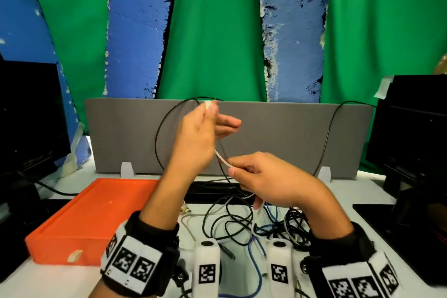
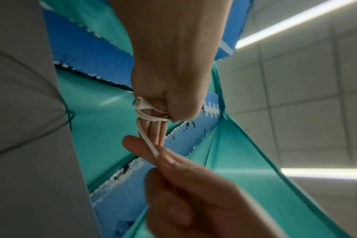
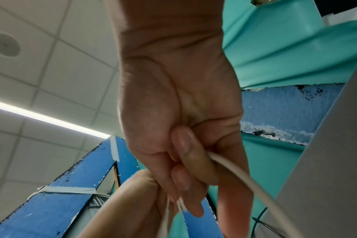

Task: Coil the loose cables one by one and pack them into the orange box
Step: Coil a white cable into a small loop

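My left hand [image 1: 211, 113] is raised in front of the grey divider and pinches the plug end of a white cable [image 1: 221, 156]. In the left wrist view that cable [image 2: 145, 136] is looped a few turns around the left hand's [image 2: 153, 112] fingers. Lower and to the right, my right hand [image 1: 233, 168] pinches the same cable and holds it taut; its curled fingers [image 3: 183, 177] close round the cable [image 3: 245, 180]. The rest trails down into a tangle of loose black, blue and white cables [image 1: 242, 225] on the table. The orange box [image 1: 96, 213] sits at the left, with nothing visible inside.
A grey divider panel [image 1: 290, 133] stands behind the hands, with black cable loops [image 1: 158, 133] hanging over it. Black monitors stand at the left [image 1: 24, 116] and right [image 1: 411, 128]. A black bar-shaped device [image 1: 210, 189] lies behind the cable tangle.
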Tool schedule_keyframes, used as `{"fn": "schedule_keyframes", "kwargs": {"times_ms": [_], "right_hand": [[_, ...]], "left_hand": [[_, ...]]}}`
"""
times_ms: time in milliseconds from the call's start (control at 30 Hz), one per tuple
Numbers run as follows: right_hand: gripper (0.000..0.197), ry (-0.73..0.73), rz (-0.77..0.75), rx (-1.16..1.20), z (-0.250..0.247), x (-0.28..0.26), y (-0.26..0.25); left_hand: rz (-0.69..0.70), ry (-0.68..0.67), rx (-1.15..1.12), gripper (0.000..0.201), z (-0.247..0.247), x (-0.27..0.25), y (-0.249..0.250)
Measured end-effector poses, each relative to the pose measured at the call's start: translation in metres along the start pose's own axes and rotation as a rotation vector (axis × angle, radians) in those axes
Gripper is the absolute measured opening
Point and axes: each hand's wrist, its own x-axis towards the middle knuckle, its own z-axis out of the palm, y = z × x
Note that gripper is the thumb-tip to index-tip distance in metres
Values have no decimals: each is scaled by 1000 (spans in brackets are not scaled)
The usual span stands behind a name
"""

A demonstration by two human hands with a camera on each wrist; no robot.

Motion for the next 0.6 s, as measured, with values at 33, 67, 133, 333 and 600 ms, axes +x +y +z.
{"fn": "schedule_keyframes", "kwargs": {"times_ms": [33, 67, 133, 333, 600], "right_hand": [[24, 10, -8, 13, -2, -2, -1], [21, 49, -18, 42, -4, -4, -2], [22, 209, -61, 122, -12, -5, 2], [9, 567, -125, 377, -26, 3, 24], [16, 654, -174, 357, -19, 10, 15]], "left_hand": [[44, -32, 200, 30, 1, 0, -6], [94, -79, 403, 30, 0, 1, -13], [127, -195, 695, 33, -2, 1, -22], [-341, -715, -22, 46, -11, -6, -19], [-345, -607, -878, 32, -8, -3, -14]]}}
